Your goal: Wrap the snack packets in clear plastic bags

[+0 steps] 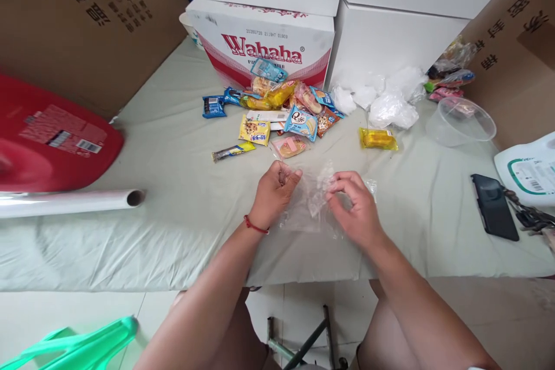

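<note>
Between my two hands hangs a clear plastic bag [306, 208], thin and crinkled, just above the cloth. My left hand [276, 188], with a red string bracelet on its wrist, pinches one side of it between thumb and fingers. On the other side, the fingertips of my right hand [353, 205] are closed on the plastic. Just beyond lies a pink-wrapped bun [289, 146]. Behind that is a heap of small packaged snacks, among them a blue packet [300, 123], a yellow cookie packet [254, 129] and a narrow yellow-and-black bar [233, 151].
A white-and-red Wahaha carton [269, 40] stands behind the snacks. To the right are crumpled clear bags [392, 95], a yellow packet [378, 139], a round plastic tub [462, 121], a phone [494, 206] and keys. At left lie a red jug [52, 133] and a film roll [73, 202].
</note>
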Demonstrator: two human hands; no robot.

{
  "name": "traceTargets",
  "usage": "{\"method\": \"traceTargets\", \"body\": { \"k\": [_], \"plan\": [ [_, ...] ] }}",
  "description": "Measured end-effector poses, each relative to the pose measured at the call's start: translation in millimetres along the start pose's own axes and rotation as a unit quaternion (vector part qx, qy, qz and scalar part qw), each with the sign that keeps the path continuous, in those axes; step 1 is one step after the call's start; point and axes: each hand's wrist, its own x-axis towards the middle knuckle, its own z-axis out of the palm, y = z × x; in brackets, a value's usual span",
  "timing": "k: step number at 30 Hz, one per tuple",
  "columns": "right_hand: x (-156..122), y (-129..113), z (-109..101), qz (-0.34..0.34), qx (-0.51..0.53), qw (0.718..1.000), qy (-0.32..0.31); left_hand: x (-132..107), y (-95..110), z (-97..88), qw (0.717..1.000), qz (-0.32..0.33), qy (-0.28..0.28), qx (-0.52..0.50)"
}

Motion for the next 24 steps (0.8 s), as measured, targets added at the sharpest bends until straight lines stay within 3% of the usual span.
{"method": "traceTargets", "body": {
  "k": [2,4,7,9,10,12,15,17,19,20,22,24],
  "plan": [
    [5.3,0.4,-13.5,0.099,0.127,0.987,-0.02,-0.1,11.4,-17.1,0.991,-0.055,-0.11,-0.06],
    [8.4,-1.3,-23.6,0.204,0.257,0.944,-0.033,0.9,22.3,-34.6,0.971,-0.089,-0.197,-0.099],
    [11.9,-3.1,-29.5,0.321,0.399,0.858,-0.04,8.2,26.6,-51.1,0.971,-0.063,-0.196,-0.123],
    [14.6,-0.4,-27.7,0.369,0.45,0.813,-0.026,18.0,18.1,-53.1,0.986,-0.039,-0.125,-0.107],
    [16.1,2.4,-25.6,0.386,0.462,0.799,-0.01,23.6,11.6,-52.2,0.994,-0.033,-0.06,-0.083],
    [19.1,10.2,-21.1,0.406,0.469,0.783,0.036,33.7,-1.1,-49.2,0.99,-0.028,0.136,-0.005],
    [23.1,22.6,-17.9,0.418,0.479,0.765,0.104,36.6,-7.1,-46.3,0.931,0.041,0.357,0.07],
    [25.3,28.1,-18.6,0.417,0.486,0.757,0.129,28.1,-0.2,-43.2,0.884,0.129,0.428,0.133],
    [26.7,30.5,-19.6,0.414,0.482,0.761,0.13,14.6,9.0,-34.9,0.845,0.215,0.456,0.18],
    [26.9,30.6,-19.7,0.413,0.477,0.766,0.125,7.6,11.9,-28.1,0.857,0.252,0.405,0.194],
    [26.5,29.1,-19.3,0.411,0.46,0.78,0.107,-4.4,11.1,-10.1,0.899,0.297,0.234,0.222],
    [25.4,26.7,-19.8,0.402,0.441,0.797,0.093,-12.4,1.5,9.2,0.908,0.281,0.097,0.296]
  ]
}}
